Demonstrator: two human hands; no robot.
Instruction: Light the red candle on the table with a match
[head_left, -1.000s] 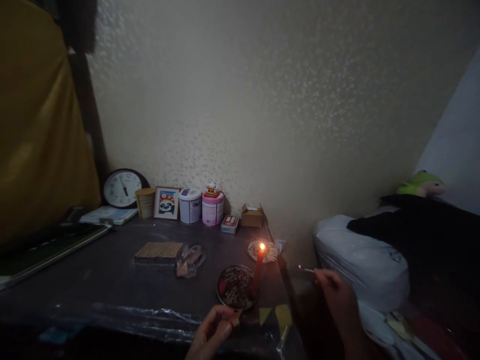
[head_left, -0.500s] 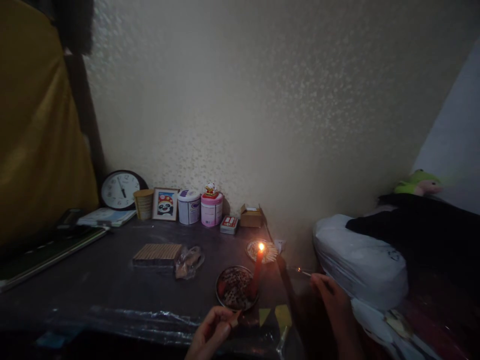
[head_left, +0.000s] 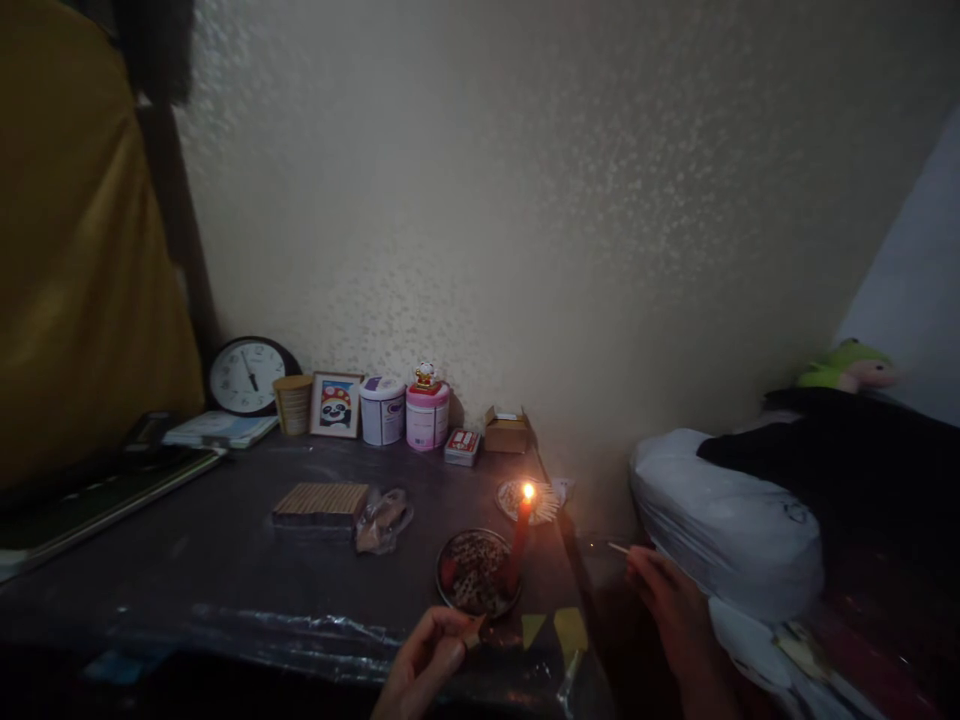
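Observation:
In my right hand (head_left: 667, 590), a thin pale matchstick (head_left: 618, 548) is pinched between thumb and fingers, pointing left past the table edge. A tiny faint glow shows just beyond its tip. My left hand (head_left: 431, 650) pinches a small brownish piece (head_left: 472, 634) at the near side of a round dish (head_left: 442, 590); its kind is too dim to tell. At the dish's right side a red candle (head_left: 522, 540) stands slightly tilted, its flame burning. Dark and pale bits lie in the dish. Behind the candle, a plate (head_left: 504, 508) bears several pale sticks.
A brown ridged block (head_left: 321, 502) and a plastic bag (head_left: 384, 522) lie on the plastic-covered table. Yellow paper pieces (head_left: 571, 632) rest near the right edge. Tins (head_left: 427, 425), an open cardboard box (head_left: 507, 432) and a clock (head_left: 249, 377) line the wall. White bags (head_left: 720, 500) bulge at right.
The small flame at the matchstick's tip has shrunk to a faint glow. Both hands stay nearly in place, and the whole view has shifted slightly.

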